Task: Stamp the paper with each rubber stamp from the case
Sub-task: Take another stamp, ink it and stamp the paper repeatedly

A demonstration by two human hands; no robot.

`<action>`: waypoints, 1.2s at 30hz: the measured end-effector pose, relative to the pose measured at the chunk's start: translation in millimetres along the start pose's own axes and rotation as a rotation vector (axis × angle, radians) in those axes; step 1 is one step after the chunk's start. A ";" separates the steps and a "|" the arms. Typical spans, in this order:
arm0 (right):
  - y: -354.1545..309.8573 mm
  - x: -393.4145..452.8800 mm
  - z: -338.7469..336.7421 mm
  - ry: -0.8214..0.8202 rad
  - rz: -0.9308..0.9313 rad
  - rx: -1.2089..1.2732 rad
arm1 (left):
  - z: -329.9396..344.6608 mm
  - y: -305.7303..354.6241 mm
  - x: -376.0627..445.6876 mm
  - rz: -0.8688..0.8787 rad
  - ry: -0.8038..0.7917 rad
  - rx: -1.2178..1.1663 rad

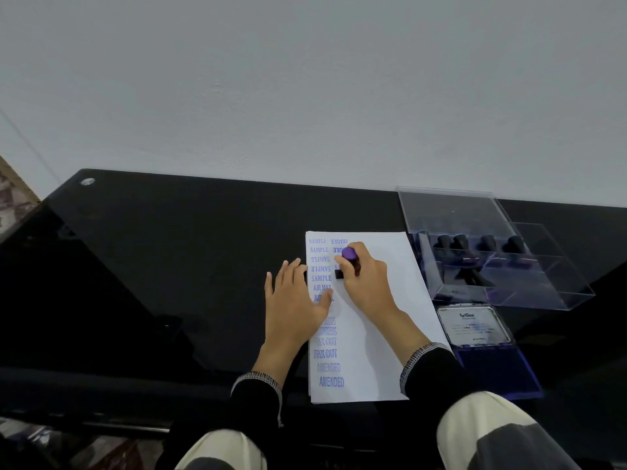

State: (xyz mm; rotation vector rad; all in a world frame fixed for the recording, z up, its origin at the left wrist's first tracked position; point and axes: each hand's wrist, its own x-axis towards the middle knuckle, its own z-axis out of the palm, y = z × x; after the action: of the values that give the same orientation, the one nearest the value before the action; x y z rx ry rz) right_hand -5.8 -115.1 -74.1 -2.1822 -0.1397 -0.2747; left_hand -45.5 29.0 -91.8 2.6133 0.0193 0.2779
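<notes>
Right hand point(364, 283) fingers clamped on stamp point(349, 257) pressing paper point(380, 334) near tabletop's far edge, left hand point(293, 300) flat; one column printed, several stamps remain in case point(543, 286).

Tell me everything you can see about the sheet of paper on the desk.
The paper is a plain white sheet lying flat on the black glossy desk. Its left margin carries blue-purple imprints: SAMPLE, AIR MAIL, FAX OUT, AMENDED, with FRAGILE upside down near the top. The left hand rests on its left edge; the right hand holds a purple-topped stamp down on it.
</notes>
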 end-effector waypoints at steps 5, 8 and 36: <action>-2.2 -11.4 0.5 0.047 -0.036 0.022 | 1.2 -0.7 -0.1 -0.007 -0.002 0.003; -0.7 -17.7 2.0 0.059 -0.054 0.031 | 0.8 -0.8 -0.2 -0.006 0.003 -0.003; -10.9 -4.3 -8.6 -0.018 0.051 0.094 | -0.2 1.0 0.0 -0.010 0.027 0.006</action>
State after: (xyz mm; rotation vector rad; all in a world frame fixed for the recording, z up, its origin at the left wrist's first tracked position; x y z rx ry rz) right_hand -13.4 -115.7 -61.7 -2.0924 -0.1045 -0.2155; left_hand -45.6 28.3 -91.1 2.6148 0.0432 0.3105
